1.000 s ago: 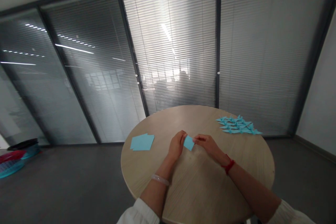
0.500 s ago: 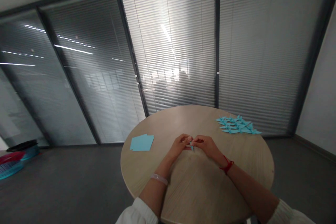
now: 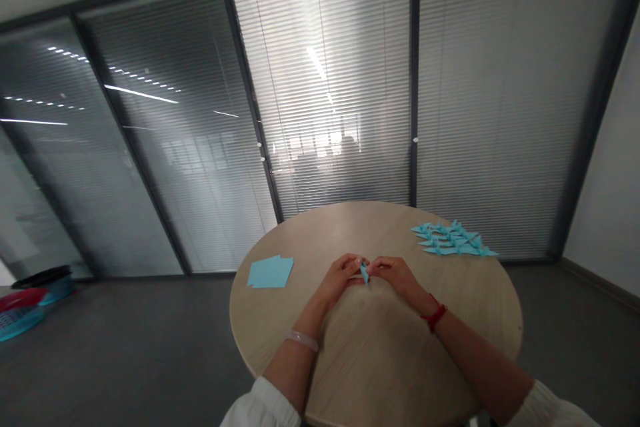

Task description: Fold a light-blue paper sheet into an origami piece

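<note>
Both my hands meet over the middle of a round wooden table (image 3: 380, 360). My left hand (image 3: 343, 275) and my right hand (image 3: 395, 275) pinch a small folded piece of light blue paper (image 3: 365, 273) between their fingertips; only a narrow sliver of it shows. A pale bracelet is on my left wrist and a red string on my right wrist. A flat stack of blue paper sheets (image 3: 271, 271) lies to the left of my hands. Several folded blue paper figures (image 3: 453, 239) lie in rows at the table's far right.
Glass partitions with closed blinds (image 3: 325, 93) stand behind the table. Coloured baskets (image 3: 27, 300) sit on the grey floor at the far left. A white wall rises at the right edge.
One second ago the blue paper showed as a wider flat piece between my hands. My hands have since come closer together and the paper is folded narrow.
</note>
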`<state>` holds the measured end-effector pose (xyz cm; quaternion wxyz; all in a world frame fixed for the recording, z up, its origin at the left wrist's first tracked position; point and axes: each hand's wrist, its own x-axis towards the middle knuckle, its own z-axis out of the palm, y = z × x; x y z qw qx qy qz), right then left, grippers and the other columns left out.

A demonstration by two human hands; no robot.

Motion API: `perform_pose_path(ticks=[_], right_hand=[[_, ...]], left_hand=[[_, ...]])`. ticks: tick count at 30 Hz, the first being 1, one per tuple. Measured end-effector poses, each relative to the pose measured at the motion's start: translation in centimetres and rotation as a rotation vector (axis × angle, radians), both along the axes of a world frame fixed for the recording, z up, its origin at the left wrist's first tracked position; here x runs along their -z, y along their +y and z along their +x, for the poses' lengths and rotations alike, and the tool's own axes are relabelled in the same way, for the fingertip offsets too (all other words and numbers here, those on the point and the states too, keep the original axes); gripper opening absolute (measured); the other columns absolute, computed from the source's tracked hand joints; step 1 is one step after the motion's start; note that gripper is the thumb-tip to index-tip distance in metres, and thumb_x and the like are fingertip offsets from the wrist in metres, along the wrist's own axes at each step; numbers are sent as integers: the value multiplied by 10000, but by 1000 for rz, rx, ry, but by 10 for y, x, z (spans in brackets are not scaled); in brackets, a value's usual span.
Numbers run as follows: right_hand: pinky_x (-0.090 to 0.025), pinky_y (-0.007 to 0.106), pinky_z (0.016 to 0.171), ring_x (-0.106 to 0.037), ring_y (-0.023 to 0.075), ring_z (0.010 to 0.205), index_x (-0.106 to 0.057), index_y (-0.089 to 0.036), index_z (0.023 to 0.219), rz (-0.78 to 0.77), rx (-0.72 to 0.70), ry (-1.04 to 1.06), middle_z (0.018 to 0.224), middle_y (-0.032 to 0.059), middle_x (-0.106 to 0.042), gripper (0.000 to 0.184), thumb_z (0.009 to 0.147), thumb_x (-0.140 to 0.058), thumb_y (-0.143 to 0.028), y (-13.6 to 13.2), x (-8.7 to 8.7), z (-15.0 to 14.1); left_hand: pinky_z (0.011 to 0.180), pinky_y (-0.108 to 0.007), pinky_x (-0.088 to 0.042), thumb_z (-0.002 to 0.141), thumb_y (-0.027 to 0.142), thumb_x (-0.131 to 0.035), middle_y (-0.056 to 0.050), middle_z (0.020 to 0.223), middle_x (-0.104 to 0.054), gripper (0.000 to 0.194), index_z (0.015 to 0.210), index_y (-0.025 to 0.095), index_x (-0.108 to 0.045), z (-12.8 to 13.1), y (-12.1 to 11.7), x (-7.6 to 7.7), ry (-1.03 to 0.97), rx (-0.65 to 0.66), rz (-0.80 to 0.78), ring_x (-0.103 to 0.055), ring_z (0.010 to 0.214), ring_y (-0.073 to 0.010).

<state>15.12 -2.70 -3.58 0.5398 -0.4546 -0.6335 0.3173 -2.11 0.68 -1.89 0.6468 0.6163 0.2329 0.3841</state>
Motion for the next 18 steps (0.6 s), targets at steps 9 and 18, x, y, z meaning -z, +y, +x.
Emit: perform_pose_path(ticks=[9, 18], right_hand=[[-471, 272, 660, -603, 175, 690, -668, -165, 736, 39, 84, 107, 719, 37, -670, 315, 727, -611, -474, 6, 3, 7], [-446, 259, 583, -579, 169, 641, -614, -172, 754, 88, 160, 19, 692, 26, -639, 326, 758, -561, -494, 9, 8, 6]], left_hand=[[768, -364, -497, 750, 442, -663, -85, 941, -646, 385, 989, 145, -611, -2, -2, 0, -23, 29, -38, -617, 848, -198], [520, -210, -317, 655, 409, -721, 21, 620, -530, 332, 767, 112, -623, -1, 6, 12, 194, -5, 46, -460, 544, -84]])
